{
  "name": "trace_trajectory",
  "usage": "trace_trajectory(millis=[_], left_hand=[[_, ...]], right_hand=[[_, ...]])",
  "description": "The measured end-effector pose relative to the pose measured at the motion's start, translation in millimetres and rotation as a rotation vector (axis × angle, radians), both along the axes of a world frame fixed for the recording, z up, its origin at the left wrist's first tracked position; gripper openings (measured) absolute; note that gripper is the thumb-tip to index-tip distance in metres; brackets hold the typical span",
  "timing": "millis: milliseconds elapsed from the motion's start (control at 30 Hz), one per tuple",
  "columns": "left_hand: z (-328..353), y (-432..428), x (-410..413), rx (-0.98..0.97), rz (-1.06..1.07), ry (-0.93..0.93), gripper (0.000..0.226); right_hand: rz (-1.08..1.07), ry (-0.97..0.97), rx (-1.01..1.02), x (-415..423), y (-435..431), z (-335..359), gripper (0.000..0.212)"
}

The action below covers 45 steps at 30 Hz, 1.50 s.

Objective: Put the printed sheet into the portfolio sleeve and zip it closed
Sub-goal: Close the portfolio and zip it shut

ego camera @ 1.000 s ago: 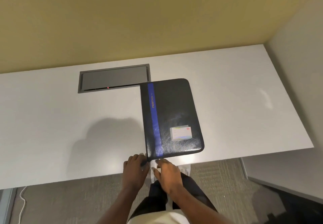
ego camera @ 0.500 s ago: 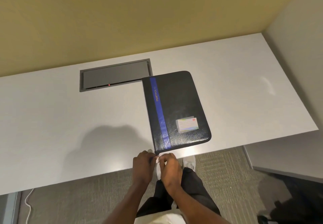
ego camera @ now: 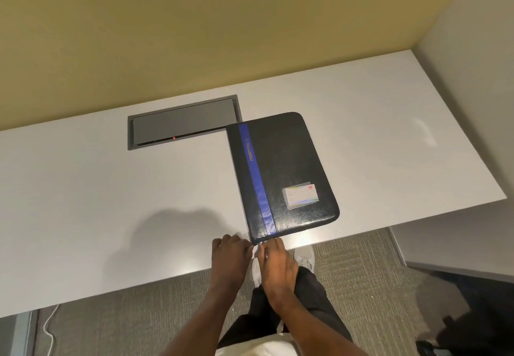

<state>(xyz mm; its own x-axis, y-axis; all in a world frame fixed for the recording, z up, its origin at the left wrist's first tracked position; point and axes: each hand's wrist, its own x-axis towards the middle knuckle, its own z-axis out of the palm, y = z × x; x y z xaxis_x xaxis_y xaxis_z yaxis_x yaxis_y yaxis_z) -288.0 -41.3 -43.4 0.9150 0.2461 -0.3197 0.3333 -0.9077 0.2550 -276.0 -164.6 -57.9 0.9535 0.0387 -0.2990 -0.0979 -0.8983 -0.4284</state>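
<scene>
A person is standing at the front edge of a white desk [ego camera: 83, 188], both hands meeting at the near left corner of a black portfolio [ego camera: 283, 172]. The right hand [ego camera: 278, 262] is pinching something small at that corner, probably the zipper pull, though it is too small to make out. The left hand [ego camera: 229, 255] is resting with fingers curled against the desk just beside the same corner, likely steadying the case so the pull can travel; whether it is actually gripping anything cannot be told.

The portfolio is lying flat and closed near the front edge, turned slightly, its blue stripe [ego camera: 257, 183] running from front to back along the spine side and a small card [ego camera: 300, 195] sitting in a clear pocket on the cover. Its far left corner is overlapping a grey cable hatch [ego camera: 180, 127] set into the desk toward the back edge.

No printed sheet is visible anywhere; it may already be inside, but the closed cover is hiding the contents.
</scene>
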Motion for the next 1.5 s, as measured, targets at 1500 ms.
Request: trace_trajectory(millis=[1500], left_hand=[[-16,-99,99,0.188,-0.443,0.177,0.090]], right_hand=[[-0.244,-0.093,0.087,67,-137,-10,0.012]])
